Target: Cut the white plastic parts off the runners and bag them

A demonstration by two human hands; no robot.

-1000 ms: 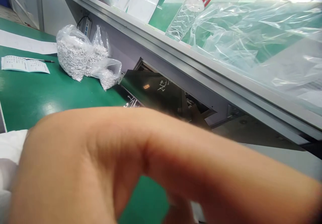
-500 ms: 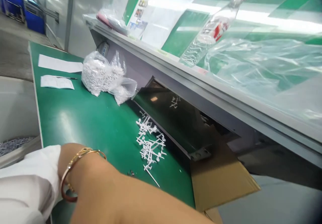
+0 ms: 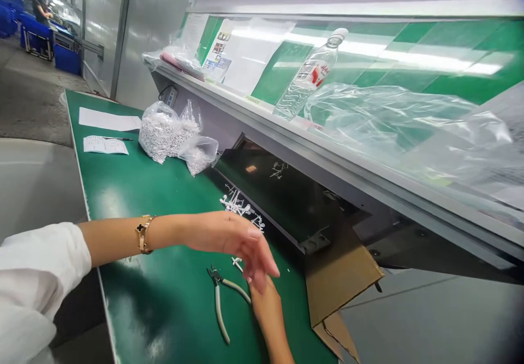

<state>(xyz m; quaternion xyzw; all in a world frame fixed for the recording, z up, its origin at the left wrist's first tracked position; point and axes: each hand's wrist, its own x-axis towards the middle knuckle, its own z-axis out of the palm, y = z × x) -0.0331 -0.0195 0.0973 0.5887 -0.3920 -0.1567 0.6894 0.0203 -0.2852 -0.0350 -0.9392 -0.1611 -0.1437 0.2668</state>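
My left hand point(image 3: 233, 238) reaches in from the left over the green table, empty, with its fingers stretched and bent slightly downward. Below those fingers is my right hand point(image 3: 266, 298), coming up from the bottom edge; its fingers are mostly hidden. A small white plastic piece point(image 3: 236, 263) shows beside the right fingertips, but whether they touch it is unclear. Cutting pliers point(image 3: 219, 298) lie with handles spread, one handle running up to the right hand. Behind my left hand, thin white plastic sprues point(image 3: 235, 203) form a pile that it partly covers.
Clear bags of small white pieces point(image 3: 159, 135) stand farther back, near a notebook point(image 3: 105, 144) and paper sheet point(image 3: 108, 119). A dark panel point(image 3: 278, 195) and cardboard box point(image 3: 344, 282) border the right. A plastic bottle point(image 3: 307, 77) leans on the ledge above.
A forearm that crossed the lower foreground has drawn back, and both hands now show over the table. The pliers have come into view. The camera view has shifted.
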